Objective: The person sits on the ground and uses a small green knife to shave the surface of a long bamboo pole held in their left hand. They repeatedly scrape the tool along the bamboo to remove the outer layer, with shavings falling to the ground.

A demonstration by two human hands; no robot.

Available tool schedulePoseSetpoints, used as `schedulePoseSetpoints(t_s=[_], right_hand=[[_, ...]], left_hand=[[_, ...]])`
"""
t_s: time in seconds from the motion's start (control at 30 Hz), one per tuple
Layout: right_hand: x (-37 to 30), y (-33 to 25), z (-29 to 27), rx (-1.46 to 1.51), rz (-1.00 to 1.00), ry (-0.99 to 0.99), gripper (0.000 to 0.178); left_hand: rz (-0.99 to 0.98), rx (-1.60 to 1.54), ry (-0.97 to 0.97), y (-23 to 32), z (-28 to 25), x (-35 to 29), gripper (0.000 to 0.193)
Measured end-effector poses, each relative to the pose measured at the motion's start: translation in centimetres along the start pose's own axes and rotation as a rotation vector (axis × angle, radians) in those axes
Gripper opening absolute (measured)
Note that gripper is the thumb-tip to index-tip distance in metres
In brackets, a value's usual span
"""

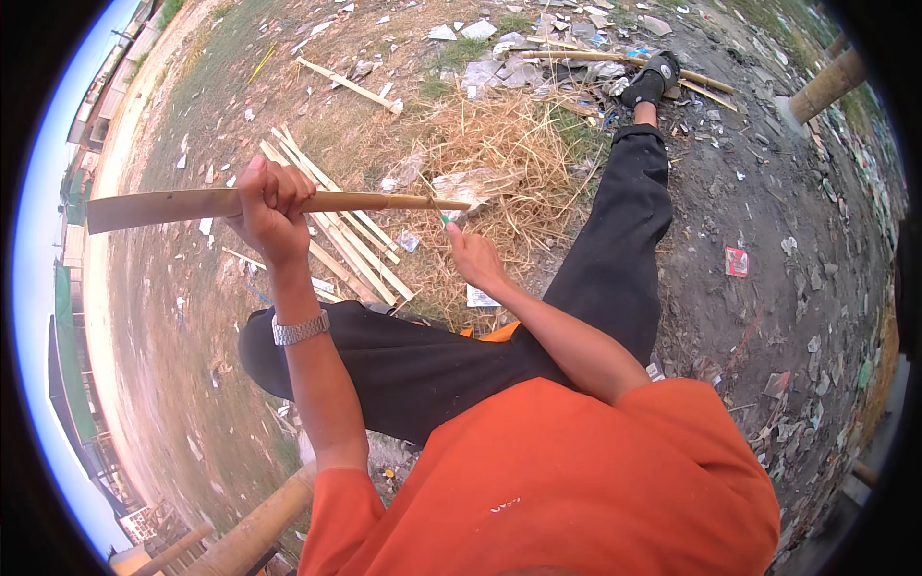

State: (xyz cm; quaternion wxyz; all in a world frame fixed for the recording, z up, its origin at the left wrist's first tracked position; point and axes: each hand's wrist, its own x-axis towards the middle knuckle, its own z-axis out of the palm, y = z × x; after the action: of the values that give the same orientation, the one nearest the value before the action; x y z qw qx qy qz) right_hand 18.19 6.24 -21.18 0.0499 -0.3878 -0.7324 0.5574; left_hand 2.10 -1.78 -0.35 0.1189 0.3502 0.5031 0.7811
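Note:
My left hand [274, 211] is closed around a long bamboo strip [365, 201], which lies nearly level across the view. Its broad end extends left past my fist, and the narrower end reaches over a heap of straw-like shavings [519, 144]. In my closed right hand [473, 257] is a small green-handled knife [445, 220], mostly covered by the fingers. The thin blade meets the strip close to its right end; its exact contact is too small to make out. Several pale split bamboo strips [351, 245] lie on the ground beyond my bent left leg.
My right leg [615, 230] stretches forward to a dark shoe [653, 79], near another bamboo pole [576, 56]. A single strip [349, 86] lies farther off. Litter is scattered over the dirt. Thick bamboo posts stand at upper right [828, 86] and lower left [254, 528].

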Motion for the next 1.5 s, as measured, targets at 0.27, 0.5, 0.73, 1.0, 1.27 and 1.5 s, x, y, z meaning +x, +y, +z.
schedulePoseSetpoints(t_s=[0.27, 0.5, 0.73, 1.0, 1.27, 1.5], right_hand=[[1.8, 4.1, 2.6, -0.011, 0.073, 0.081, 0.075], [1.7, 3.7, 1.4, -0.004, 0.100, 0.036, 0.078], [1.2, 1.2, 1.4, -0.066, 0.014, 0.027, 0.082], [1.7, 0.8, 0.0, -0.167, 0.124, -0.045, 0.082], [5.1, 3.9, 0.1, -0.400, 0.195, -0.043, 0.080], [7.7, 14.4, -0.6, -0.408, 0.325, -0.066, 0.079]], left_hand=[[0.009, -0.074, -0.001, 0.3, -0.7, -0.5, 0.038], [0.013, -0.111, -0.050, 0.6, 0.7, -0.2, 0.039], [-0.011, -0.105, -0.022, 0.9, -0.4, -0.1, 0.037], [-0.010, -0.032, -0.020, 1.0, 0.1, -1.0, 0.038], [0.004, 0.009, 0.052, 0.5, -0.5, -0.3, 0.040], [0.015, 0.001, 0.084, 0.4, 0.6, 0.0, 0.042]])
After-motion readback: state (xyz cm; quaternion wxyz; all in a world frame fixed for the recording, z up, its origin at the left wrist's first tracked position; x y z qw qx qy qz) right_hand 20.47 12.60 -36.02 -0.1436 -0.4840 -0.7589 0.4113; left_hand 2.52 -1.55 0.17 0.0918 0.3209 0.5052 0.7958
